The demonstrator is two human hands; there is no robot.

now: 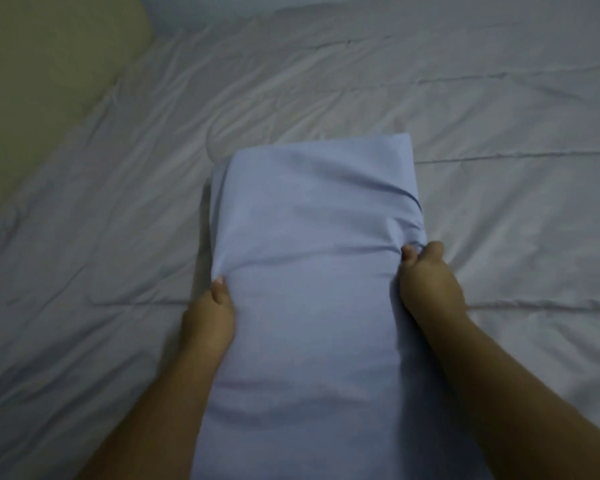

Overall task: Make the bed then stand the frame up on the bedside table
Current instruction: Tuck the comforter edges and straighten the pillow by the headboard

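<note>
Both hands grip a blue pillow over the bed.
Left hand [210, 315] and right hand [430, 282] pinch the pillow [312, 271] at its sides, lengthwise over the wrinkled white sheet [499, 133].

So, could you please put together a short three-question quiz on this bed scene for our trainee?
1. True or false: only the left hand grips the pillow.
2. What colour is the pillow? A) pale blue B) red C) green
3. Short answer: what is spread out beneath the pillow?

Key
1. False: the right hand grips it too, one hand on each long side.
2. A
3. The wrinkled sheet.
</note>
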